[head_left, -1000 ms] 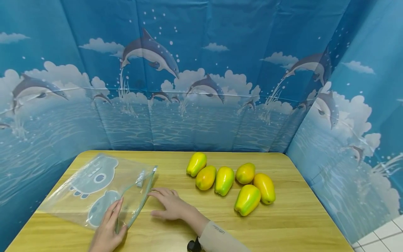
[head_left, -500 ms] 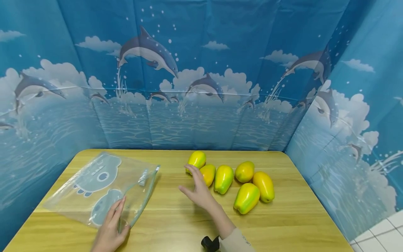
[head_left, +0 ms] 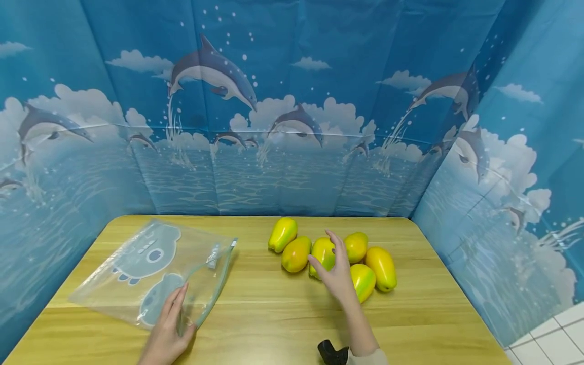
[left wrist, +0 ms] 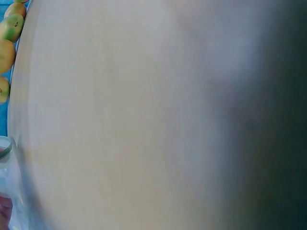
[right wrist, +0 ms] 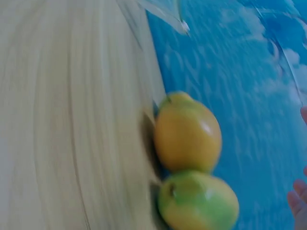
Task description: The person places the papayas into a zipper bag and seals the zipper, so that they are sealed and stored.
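Note:
In the head view my left hand [head_left: 168,324] holds the near edge of a clear zip bag [head_left: 205,276], between its fingers and thumb at the mouth. The bag lies flat on the left, printed with pale blue cartoon animals, its mouth toward the right. My right hand [head_left: 338,276] hovers with spread fingers and thumb over a yellow-green papaya [head_left: 322,253], partly covering it. Its fingertips [right wrist: 298,199] show at the right wrist view's edge, apart from two papayas [right wrist: 188,134] there. The left wrist view catches only a corner of the bag [left wrist: 9,179].
Other papayas lie either side of the right hand: two to its left, including an orange-tinged papaya [head_left: 296,254], and several to its right, including one papaya [head_left: 381,268] outermost. The wooden table [head_left: 264,324] backs onto a dolphin-print curtain [head_left: 283,167].
My right hand has moved from beside the bag's mouth rightward to the papayas. The left hand keeps its hold, and it and the bag have shifted slightly right in view.

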Motion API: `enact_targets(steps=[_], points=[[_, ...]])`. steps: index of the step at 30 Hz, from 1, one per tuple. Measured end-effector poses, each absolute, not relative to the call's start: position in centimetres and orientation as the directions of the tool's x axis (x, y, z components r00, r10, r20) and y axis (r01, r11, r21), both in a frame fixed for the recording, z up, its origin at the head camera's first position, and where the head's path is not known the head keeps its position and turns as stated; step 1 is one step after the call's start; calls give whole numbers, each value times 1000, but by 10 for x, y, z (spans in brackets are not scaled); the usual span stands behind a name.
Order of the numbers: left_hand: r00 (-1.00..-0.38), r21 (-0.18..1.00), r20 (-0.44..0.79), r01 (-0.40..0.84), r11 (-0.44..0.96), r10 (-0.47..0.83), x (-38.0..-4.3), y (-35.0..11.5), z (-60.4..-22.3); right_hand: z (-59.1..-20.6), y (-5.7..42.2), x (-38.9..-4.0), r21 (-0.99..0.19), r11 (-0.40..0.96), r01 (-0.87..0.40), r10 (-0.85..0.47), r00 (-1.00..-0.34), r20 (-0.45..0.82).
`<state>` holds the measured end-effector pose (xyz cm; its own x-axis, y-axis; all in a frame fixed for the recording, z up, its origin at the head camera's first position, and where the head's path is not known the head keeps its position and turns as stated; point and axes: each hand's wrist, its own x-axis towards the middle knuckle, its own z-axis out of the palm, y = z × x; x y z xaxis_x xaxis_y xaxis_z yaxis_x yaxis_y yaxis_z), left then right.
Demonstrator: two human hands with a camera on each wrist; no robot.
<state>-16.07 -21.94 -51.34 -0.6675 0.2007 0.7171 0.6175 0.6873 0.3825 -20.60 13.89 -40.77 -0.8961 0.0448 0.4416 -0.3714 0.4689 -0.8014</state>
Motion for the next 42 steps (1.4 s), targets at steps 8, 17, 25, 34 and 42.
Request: enact_targets(steps=[8,17,25,34,42], points=[[-640,378,741,648,661,204,-158,-214,-513,-427,190,-206,-833,464,-302,223,-870,439],[-648,409,735,657,633,198,-154,-208,-514,-448,237,-202,-845,483,-227,396,-804,443],[-655,420,728,660,623,203,-152,-204,-516,-471,266,-197,-850,510,-135,445,-804,395],[-659,425,724,658,622,202,-150,-198,-515,-483,277,-190,-858,512,-25,456,-839,297],[-665,429,719,656,622,205,-148,-192,-515,-485,281,-186,-850,520,86,434,-883,177]])
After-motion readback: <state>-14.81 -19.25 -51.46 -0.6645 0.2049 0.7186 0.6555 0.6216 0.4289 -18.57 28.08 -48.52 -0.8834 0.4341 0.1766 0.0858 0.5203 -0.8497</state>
